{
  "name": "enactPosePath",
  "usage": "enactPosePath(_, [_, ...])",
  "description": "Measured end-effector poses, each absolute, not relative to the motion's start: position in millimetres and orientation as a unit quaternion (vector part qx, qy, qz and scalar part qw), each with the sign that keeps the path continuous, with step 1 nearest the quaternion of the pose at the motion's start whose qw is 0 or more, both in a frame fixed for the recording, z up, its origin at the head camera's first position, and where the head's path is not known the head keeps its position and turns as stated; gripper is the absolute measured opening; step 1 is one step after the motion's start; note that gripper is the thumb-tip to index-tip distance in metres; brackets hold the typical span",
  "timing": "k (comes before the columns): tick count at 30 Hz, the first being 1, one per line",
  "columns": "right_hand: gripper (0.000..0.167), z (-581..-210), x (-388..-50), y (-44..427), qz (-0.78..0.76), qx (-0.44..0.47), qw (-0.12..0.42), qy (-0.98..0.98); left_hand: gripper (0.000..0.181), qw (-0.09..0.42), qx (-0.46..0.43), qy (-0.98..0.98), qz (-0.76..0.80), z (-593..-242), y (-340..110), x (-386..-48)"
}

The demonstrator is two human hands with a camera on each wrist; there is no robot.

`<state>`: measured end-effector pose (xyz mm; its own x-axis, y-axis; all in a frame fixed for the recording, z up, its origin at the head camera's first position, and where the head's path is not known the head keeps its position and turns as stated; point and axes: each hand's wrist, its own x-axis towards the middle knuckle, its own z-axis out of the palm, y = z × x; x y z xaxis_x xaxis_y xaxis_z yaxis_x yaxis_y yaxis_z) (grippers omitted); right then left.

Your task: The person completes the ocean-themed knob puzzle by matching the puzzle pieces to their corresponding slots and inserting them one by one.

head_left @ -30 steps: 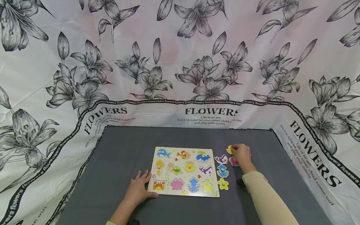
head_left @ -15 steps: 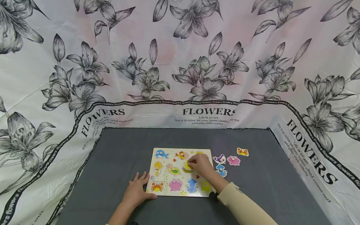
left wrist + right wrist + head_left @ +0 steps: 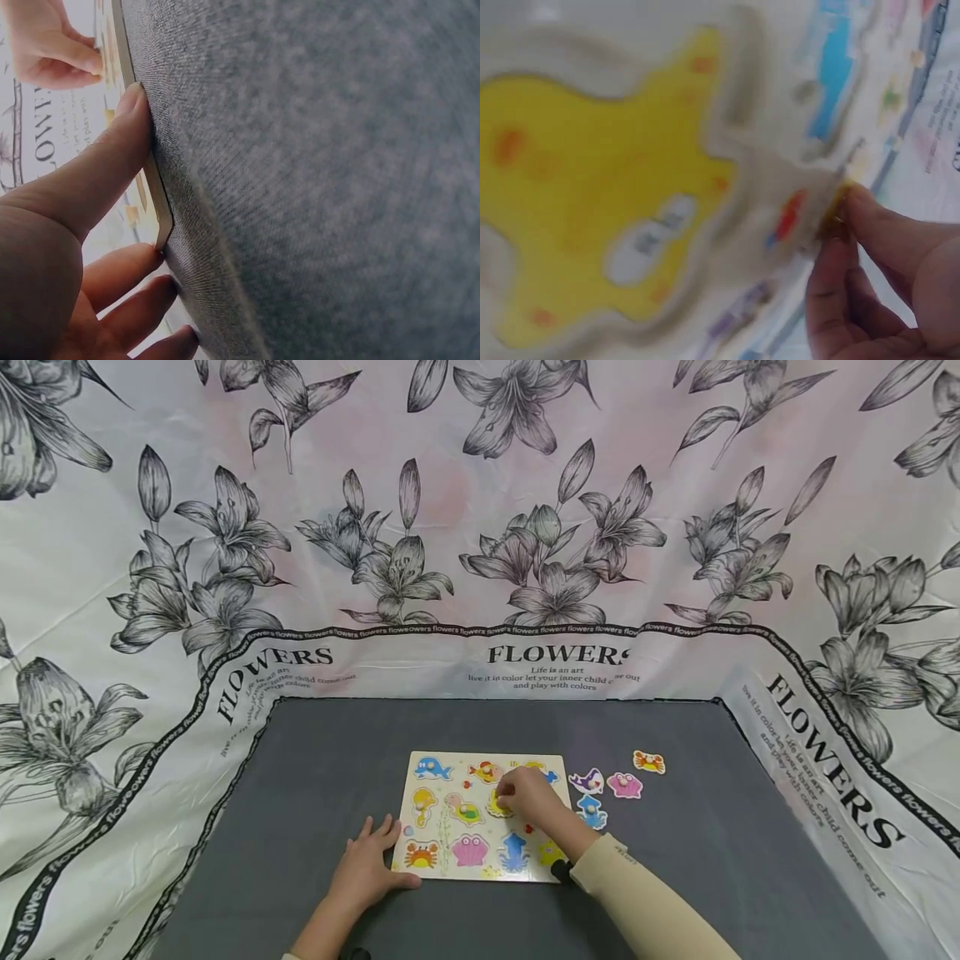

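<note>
head view: right hand (image 3: 528, 797) now over board (image 3: 450, 787) (beside it earlier), yellow piece (image 3: 837, 208) in its pinch; left hand (image 3: 365, 868) outspread

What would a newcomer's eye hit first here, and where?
The pale puzzle board of bright sea creatures on the dark gray table, the right hand above it pinching a yellow piece, the left hand at its near-left corner. Then four loose pieces to its right. Behind, a pale backdrop covered in large black-lined lilies.

A grey surface (image 3: 480, 727) bordered by flower-printed cloth (image 3: 442, 577) reading "FLOWERS" leaves the sort of room unclear.
</note>
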<state>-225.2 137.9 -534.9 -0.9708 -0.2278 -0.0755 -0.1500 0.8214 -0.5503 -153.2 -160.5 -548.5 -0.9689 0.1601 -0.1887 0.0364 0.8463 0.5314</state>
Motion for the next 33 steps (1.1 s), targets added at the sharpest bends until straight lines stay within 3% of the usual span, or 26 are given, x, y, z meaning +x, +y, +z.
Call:
enactPosePath(13, [0.007,-523.5,-228.7,128.4,-0.255,-0.111,0.114,0.954,0.106,0.117,0.046,0.958,0.259,-545.4,-160.1,-152.0])
enactPosePath(33, [0.002,-533.6,-229.8,142.9,-0.284,-0.141,0.08,0.945,0.106,0.121,0.047,0.956,0.264,-544.4,-158.2,-152.9])
